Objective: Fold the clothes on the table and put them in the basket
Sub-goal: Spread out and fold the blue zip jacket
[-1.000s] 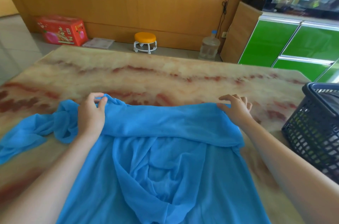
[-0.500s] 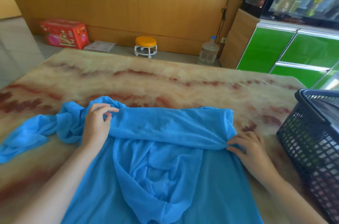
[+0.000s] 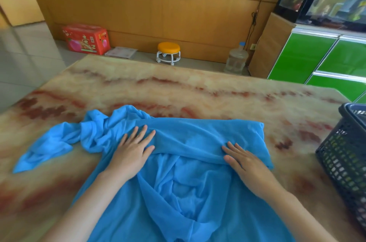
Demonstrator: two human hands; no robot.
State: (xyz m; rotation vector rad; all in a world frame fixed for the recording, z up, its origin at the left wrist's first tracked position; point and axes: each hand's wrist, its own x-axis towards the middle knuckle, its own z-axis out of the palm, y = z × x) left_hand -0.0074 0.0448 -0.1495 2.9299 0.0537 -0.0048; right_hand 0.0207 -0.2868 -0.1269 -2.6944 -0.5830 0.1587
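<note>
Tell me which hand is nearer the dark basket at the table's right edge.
Right. The right hand lies flat on the blue garment, toward the basket but not touching it; the left hand presses the garment farther away, by the bunched sleeve.

You have one blue garment, one table, one dark basket and two hands: one left hand, one right hand. On the floor you have one red box, one orange stool and one water jug.
</note>
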